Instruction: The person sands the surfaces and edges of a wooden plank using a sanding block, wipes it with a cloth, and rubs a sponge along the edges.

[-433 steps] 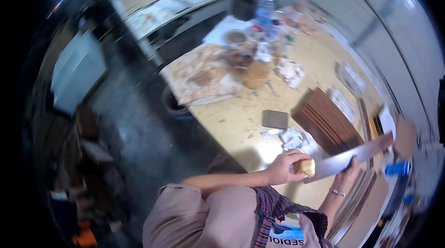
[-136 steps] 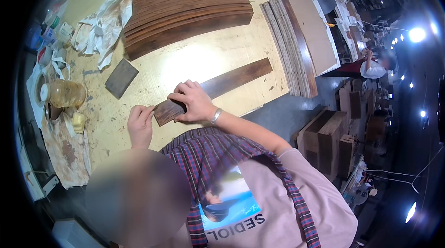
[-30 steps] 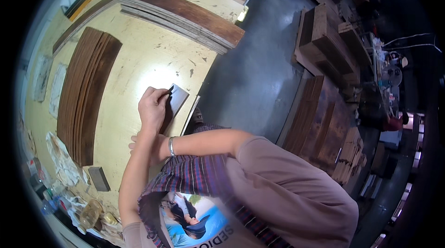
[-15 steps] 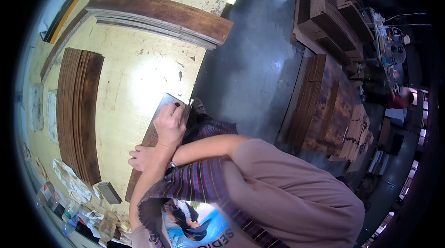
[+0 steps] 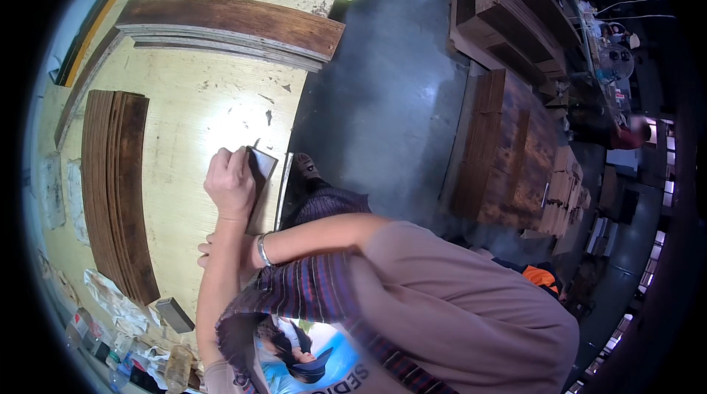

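A dark brown wooden plank (image 5: pixel 261 166) lies near the right edge of the pale worktable (image 5: pixel 195 118), its far end shiny. It looks tilted toward its narrow side. My left hand (image 5: pixel 230 184) is closed in a fist against the left edge of the plank near that end. What its fingers hold, if anything, is hidden. Lower down, my right hand (image 5: pixel 249 252) passes under my left forearm, its curled fingers around the plank. My left forearm covers most of that hand and the plank's near part.
Brown planks (image 5: pixel 118 188) are stacked on the left, more planks (image 5: pixel 228 22) at the far side. A small grey block (image 5: pixel 174 314) sits near crumpled white material (image 5: pixel 116 300). Beyond the table's right edge is grey floor (image 5: pixel 375 114), with stacked boards (image 5: pixel 501 151) on pallets.
My left hand has shifted left, from the plank's far end to its left edge. The plank has turned toward its narrow side, and my right fingers, spread before, are now curled.
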`<act>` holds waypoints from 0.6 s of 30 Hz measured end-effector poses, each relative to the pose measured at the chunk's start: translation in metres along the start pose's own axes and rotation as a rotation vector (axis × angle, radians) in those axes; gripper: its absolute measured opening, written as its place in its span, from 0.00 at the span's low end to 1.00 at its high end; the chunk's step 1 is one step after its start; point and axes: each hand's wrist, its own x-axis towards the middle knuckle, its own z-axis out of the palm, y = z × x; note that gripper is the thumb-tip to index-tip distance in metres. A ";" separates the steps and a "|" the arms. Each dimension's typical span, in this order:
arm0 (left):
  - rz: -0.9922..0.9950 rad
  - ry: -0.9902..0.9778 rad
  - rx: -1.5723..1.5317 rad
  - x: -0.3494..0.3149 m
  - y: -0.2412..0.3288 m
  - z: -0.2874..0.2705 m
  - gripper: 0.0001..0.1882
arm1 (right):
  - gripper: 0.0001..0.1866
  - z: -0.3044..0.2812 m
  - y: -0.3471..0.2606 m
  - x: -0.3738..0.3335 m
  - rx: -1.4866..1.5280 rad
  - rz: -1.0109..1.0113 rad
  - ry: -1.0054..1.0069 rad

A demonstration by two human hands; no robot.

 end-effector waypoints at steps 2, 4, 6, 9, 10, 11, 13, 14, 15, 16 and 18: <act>0.060 0.005 -0.021 -0.015 0.010 0.003 0.09 | 0.09 0.004 0.003 0.002 -0.167 -0.187 -0.003; 0.132 -0.027 -0.067 -0.026 0.029 -0.003 0.10 | 0.08 0.014 0.001 0.010 -0.392 -0.286 -0.075; 0.127 -0.060 -0.132 -0.029 0.033 -0.002 0.09 | 0.08 0.015 0.001 0.009 -0.404 -0.288 -0.083; 0.011 0.017 -0.083 -0.009 0.010 0.002 0.07 | 0.13 0.019 0.006 0.004 -0.218 -0.226 0.037; -0.003 -0.013 -0.037 -0.003 0.004 0.004 0.05 | 0.13 0.021 0.005 0.001 -0.128 -0.169 0.093; 0.014 -0.041 -0.068 -0.012 0.007 0.006 0.05 | 0.15 0.032 0.006 0.000 -0.101 -0.162 0.110; 0.089 -0.054 -0.130 -0.022 0.018 0.003 0.04 | 0.12 0.032 0.007 0.005 -0.124 -0.218 0.088; 0.108 -0.115 -0.158 -0.025 0.028 -0.005 0.04 | 0.08 0.064 0.008 0.012 -0.389 -0.198 0.093; 0.137 -0.179 -0.204 -0.027 0.035 -0.007 0.03 | 0.06 0.047 0.006 0.013 -0.463 -0.261 0.107; 0.093 -0.187 -0.236 -0.033 0.039 -0.012 0.04 | 0.06 0.047 0.005 0.013 -0.462 -0.307 0.103; 0.009 -0.185 -0.348 -0.028 0.043 -0.027 0.06 | 0.07 0.053 0.021 0.014 -0.481 -0.262 -0.028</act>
